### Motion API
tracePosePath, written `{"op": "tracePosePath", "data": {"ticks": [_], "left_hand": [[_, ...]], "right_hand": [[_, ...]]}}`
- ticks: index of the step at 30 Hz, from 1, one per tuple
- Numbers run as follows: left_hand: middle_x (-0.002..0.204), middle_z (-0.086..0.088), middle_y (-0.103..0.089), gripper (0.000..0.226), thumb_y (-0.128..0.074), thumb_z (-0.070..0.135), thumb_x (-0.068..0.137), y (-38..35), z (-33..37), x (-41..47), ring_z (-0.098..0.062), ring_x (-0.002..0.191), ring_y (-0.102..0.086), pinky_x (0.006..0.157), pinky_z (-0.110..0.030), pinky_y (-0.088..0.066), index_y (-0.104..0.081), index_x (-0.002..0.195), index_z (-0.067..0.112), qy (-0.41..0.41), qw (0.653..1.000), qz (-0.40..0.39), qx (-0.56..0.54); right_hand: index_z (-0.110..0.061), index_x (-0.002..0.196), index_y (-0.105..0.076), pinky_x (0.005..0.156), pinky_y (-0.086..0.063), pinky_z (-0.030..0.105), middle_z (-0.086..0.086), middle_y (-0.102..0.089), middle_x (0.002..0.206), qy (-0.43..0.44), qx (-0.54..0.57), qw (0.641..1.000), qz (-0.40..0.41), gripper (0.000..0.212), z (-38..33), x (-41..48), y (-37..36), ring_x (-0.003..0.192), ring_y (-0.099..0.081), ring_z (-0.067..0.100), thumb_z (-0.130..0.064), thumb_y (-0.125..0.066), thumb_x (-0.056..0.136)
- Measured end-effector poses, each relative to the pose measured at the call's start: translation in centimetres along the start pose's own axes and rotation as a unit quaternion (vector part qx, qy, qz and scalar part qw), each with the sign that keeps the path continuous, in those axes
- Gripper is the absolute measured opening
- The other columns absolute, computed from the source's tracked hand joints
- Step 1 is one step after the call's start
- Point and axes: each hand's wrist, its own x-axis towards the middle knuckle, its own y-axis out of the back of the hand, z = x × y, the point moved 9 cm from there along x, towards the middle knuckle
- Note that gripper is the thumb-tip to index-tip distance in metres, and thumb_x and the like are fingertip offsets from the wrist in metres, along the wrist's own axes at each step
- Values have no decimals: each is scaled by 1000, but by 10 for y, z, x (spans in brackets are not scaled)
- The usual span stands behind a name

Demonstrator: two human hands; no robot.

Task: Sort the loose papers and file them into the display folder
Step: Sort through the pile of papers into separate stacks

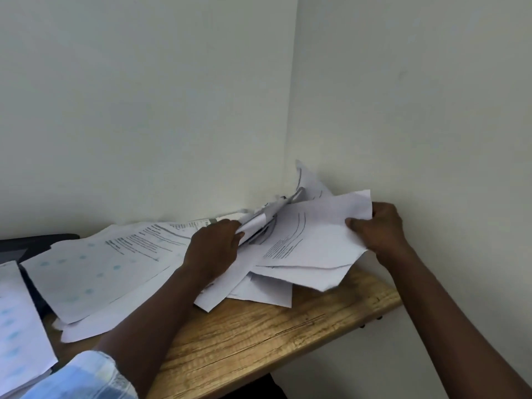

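Both arms stretched forward. From lower left, left arm (149, 312) reached in, pale sleeve (86, 375) seen near elbow. Back of left hand (214, 249) shown, fingers curled round bunch of papers (259, 223). From lower right, right arm (449, 306) reached in, bare. Edge of sheet (316, 234) pinched by right hand (377, 228): thumb (355, 223) laid on top, other fingers curled behind.

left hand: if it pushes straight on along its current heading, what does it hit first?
Most likely the crumpled papers that the left hand grips, which are bunched just ahead of its fingers. Past them is the wall corner, though depth there is unclear.
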Motion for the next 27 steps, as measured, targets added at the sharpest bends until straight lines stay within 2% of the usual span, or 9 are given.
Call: {"op": "tracePosePath", "data": {"ticks": [4,6,10,14,16,19,21,25,27], "left_hand": [[116,6,-68,29,-46,42,104,-13,4,-5,-23,107,-66,84,-38,-49,-61,127,32,-4,998,-54,43],[118,8,-66,37,-43,50,100,-23,5,-7,-20,111,-65,85,-36,-48,-58,130,34,-31,993,-95,66],[122,20,-61,62,-37,85,86,-45,4,-17,-7,113,-60,90,-33,-47,-59,127,43,-39,975,-209,67],[119,26,-66,84,-24,103,72,-38,3,-13,0,111,-61,100,-37,-48,-72,110,46,40,970,-205,-125],[118,19,-73,88,-22,101,76,-24,-1,-9,-8,112,-67,105,-44,-49,-78,106,40,120,925,-164,-321],[118,-1,-77,94,-19,86,89,-12,-13,-12,-26,109,-73,99,-48,-51,-75,120,17,249,775,-124,-567],[119,-9,-76,89,-31,83,88,-8,-28,-9,-32,107,-73,98,-50,-53,-70,126,13,283,714,-67,-637],[125,-9,-74,56,-78,49,87,-15,-58,-9,-31,116,-70,105,-52,-51,-68,132,16,320,650,34,-689],[121,-14,-75,38,-81,21,87,-8,-84,-12,-32,109,-72,101,-50,-55,-71,122,9,346,673,120,-642]], "right_hand": [[-21,75,-73,80,-59,42,-2,-68,71,61,-6,995,76,15,-49,2,49,82,-70,23,-7,-77,80],[-18,82,-77,79,-55,34,-5,-69,74,96,10,989,112,9,-76,2,74,83,-69,18,-9,-76,81],[-8,78,-72,72,-57,39,7,-76,78,146,70,975,153,8,-116,11,108,76,-65,12,-15,-76,79],[-16,76,-76,72,-59,36,-4,-77,81,139,195,963,124,7,-128,30,102,77,-70,12,-13,-81,73],[-19,76,-75,72,-58,34,-12,-76,76,119,259,954,94,17,-120,34,76,76,-69,13,-4,-83,76],[-20,74,-73,67,-55,31,-18,-71,66,85,288,950,89,23,-86,27,11,69,-63,8,1,-80,81],[-16,77,-73,69,-54,34,-12,-72,69,38,336,939,64,19,-55,14,-45,70,-63,12,1,-79,84],[-13,94,-73,91,-59,50,6,-77,92,-115,394,911,-29,20,4,-1,-163,92,-73,30,-1,-83,81],[-10,109,-70,94,-57,57,13,-76,103,-174,409,891,-88,38,23,-8,-208,102,-72,36,-4,-87,74]]}}
